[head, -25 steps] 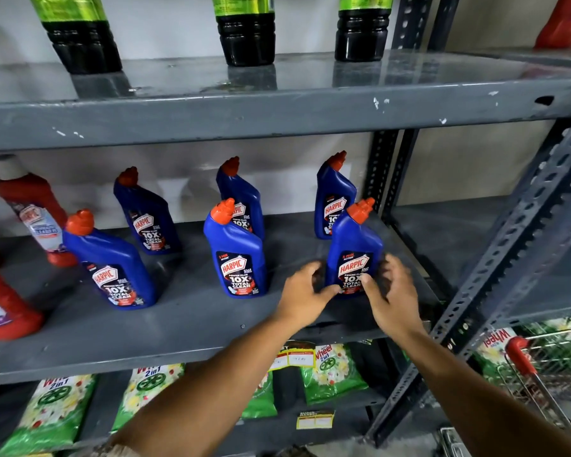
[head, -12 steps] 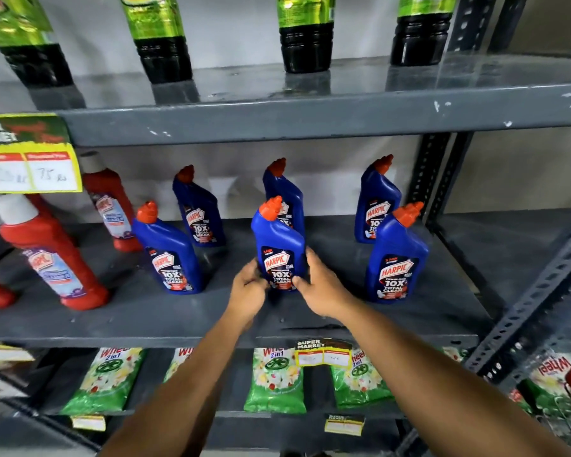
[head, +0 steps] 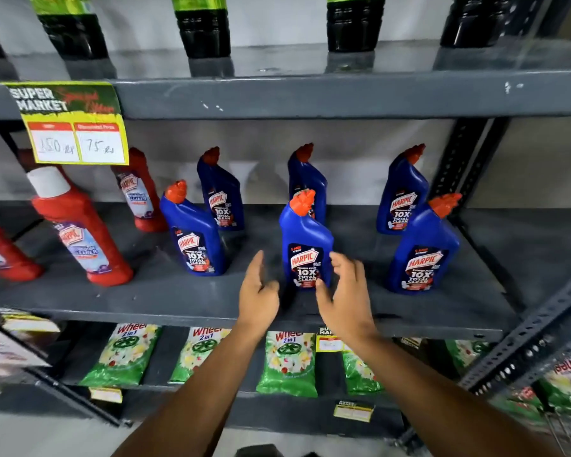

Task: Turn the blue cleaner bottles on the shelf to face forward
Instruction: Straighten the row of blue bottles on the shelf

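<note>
Shelf: grey metal shelf (head: pixel 145 291) at chest height, carrying six blue cleaner bottles in two rows, with red bottles at its left end.
Front middle bottle: blue cleaner bottle (head: pixel 305 249) standing upright near the front edge, its label turned to the camera, orange cap tilted to the right.
Left hand: left hand (head: pixel 257 291) just left of that bottle, fingers spread and loose, palm turned toward the bottle, not touching it.
Right hand: right hand (head: pixel 345 291) just right of the same bottle, fingers apart; its thumb lies against or very near the lower label, and I cannot tell whether it touches.
Front left bottle: blue bottle (head: pixel 193 235) upright, leaning in the wide-angle view, label showing forward.
Front right bottle: blue bottle (head: pixel 424 249) upright near the right end, label forward.
Back row: three blue bottles behind, left one (head: pixel 221 192) and right one (head: pixel 402 192) with labels visible, middle one (head: pixel 307 179) partly hidden behind the front middle bottle, so its label cannot be read.
Red bottles: red cleaner bottle (head: pixel 80 232) with a white cap, well left of the hands; another (head: pixel 139 192) stands behind it.
Price tag: yellow and green price tag (head: pixel 70 123) hanging from the upper shelf edge.
Below: green detergent packets (head: pixel 287 361) on the lower shelf.
</note>
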